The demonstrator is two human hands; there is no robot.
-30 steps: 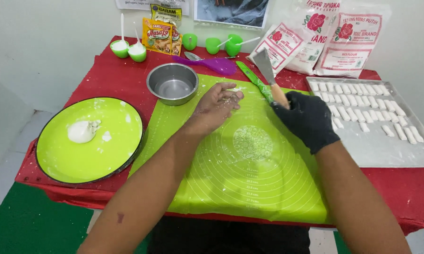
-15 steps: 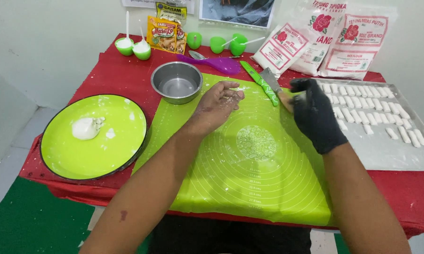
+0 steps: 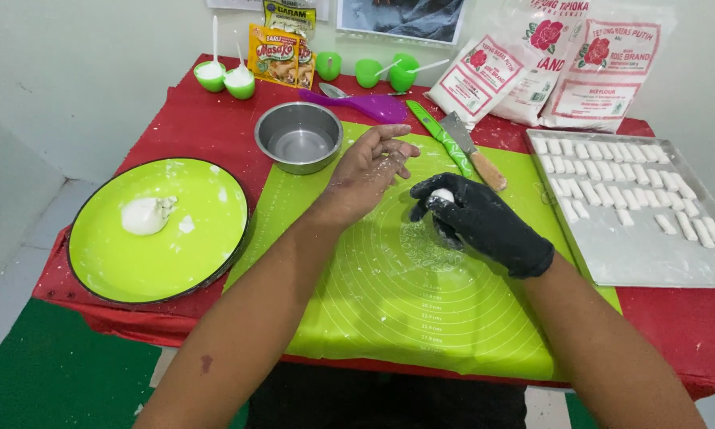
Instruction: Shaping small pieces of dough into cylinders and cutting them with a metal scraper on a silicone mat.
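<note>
My right hand (image 3: 484, 222), in a black glove, hangs over the middle of the green silicone mat (image 3: 405, 310). Its fingers are closed around a small white dough piece (image 3: 443, 195). My bare left hand (image 3: 369, 167), dusted with flour, hovers just left of it with fingers spread and nothing in it. A metal scraper with a wooden handle (image 3: 475, 151) and a green knife (image 3: 439, 137) lie side by side on the mat's far edge, beyond both hands.
A steel bowl (image 3: 298, 137) stands behind my left hand. A round green plate (image 3: 175, 254) at left holds a dough lump (image 3: 144, 214). At right, a metal tray (image 3: 651, 254) carries several rows of dough sticks. Flour bags (image 3: 595, 71), small green cups, seasoning packets and a purple spoon (image 3: 365, 106) line the back.
My right hand has let go of the scraper, which now lies beside the knife, and moved down to the mat's middle with a dough piece. My left hand has barely moved.
</note>
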